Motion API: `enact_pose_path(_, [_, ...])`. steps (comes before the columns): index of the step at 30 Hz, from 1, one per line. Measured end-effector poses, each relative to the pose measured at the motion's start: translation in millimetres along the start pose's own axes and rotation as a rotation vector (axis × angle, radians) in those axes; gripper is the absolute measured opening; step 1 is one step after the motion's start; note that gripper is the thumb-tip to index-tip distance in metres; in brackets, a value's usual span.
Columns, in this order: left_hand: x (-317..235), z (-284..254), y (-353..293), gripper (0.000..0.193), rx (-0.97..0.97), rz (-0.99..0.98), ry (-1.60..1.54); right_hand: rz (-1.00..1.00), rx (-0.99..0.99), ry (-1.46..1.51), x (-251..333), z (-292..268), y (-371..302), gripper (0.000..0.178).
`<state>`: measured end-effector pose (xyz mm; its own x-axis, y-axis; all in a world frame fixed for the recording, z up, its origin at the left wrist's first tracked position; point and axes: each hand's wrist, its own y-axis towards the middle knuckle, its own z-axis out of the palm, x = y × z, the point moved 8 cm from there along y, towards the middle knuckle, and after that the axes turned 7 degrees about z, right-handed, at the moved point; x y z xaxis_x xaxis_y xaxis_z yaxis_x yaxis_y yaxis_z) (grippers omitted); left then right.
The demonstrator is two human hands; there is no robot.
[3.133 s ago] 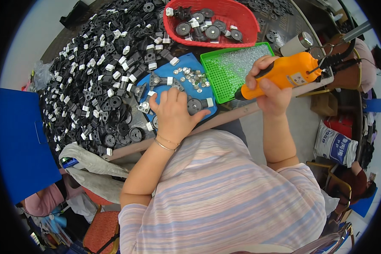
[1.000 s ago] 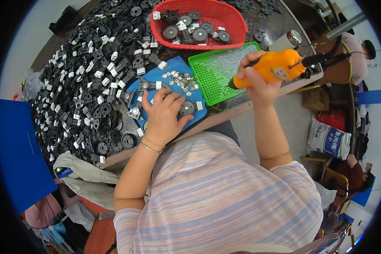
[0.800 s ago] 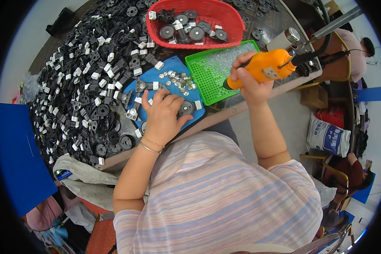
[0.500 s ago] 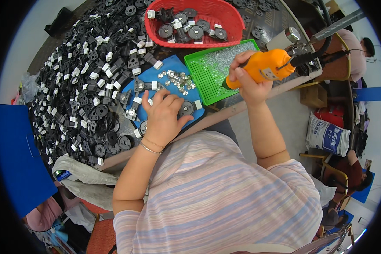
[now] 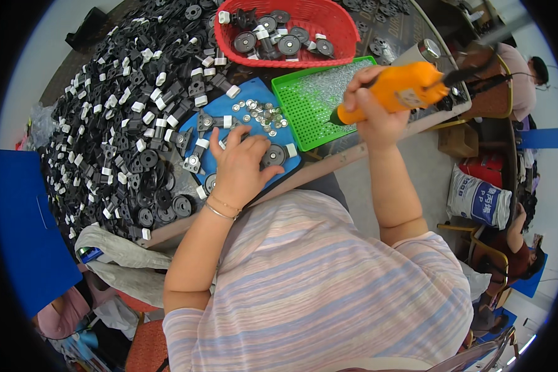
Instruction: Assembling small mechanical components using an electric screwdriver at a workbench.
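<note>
My left hand [image 5: 239,170] is over the blue mat [image 5: 263,90], fingers bent and spread. Its thumb and index finger close around a black wheel piece [image 5: 273,156] with a white tip; the palm hides part of what lies below. In my right hand [image 5: 381,121] is an orange electric screwdriver [image 5: 403,93], held above the green tray's right end, its dark tip pointing down to the left. Small round metal parts [image 5: 263,115] lie on the mat. The green perforated tray [image 5: 301,139] holds many small silvery screws [image 5: 328,87].
A heap of black parts with white tips [image 5: 130,111] covers the table's left side. Beyond the green tray stands a red basket [image 5: 347,56] with more wheel pieces. A silver-lidded container [image 5: 415,53] is at the right. Other people sit around the room.
My right hand and the screwdriver have moved slightly right, away from the mat. The left hand stays nearly in place on the wheel piece.
</note>
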<state>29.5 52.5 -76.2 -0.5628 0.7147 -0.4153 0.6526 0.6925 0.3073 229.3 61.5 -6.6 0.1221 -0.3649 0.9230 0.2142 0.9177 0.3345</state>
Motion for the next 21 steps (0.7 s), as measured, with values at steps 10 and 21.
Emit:
enact_pose_path(10, [3,-1,0,0.04,0.005,-0.019,-0.016,-0.034,0.324,0.135,13,74,-18,0.02])
enact_pose_path(21, [4,1,0,0.037,-0.012,-0.004,-0.01,0.0,0.313,0.086,-8,90,-28,0.02])
